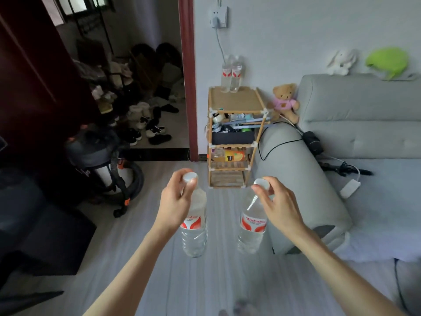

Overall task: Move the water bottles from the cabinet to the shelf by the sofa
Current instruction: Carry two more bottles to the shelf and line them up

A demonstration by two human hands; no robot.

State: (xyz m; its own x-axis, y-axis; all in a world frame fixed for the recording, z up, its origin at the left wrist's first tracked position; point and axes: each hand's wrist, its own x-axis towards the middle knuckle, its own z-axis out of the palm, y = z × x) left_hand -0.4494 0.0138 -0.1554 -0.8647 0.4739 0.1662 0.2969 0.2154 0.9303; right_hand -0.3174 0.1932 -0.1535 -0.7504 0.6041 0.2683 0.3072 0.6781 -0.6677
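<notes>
Bottles hang upright from both outstretched hands, left hand (pixel 176 201) and right hand (pixel 276 202) fingers clamped round necks.

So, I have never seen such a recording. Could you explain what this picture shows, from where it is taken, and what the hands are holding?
There is no machine here. A person wears a camera on the head, looking forward and down. The left hand holds one water bottle by its neck, and the right hand holds another bottle the same way. Ahead stands a small wooden shelf beside a grey sofa. Two bottles already stand on its top.
</notes>
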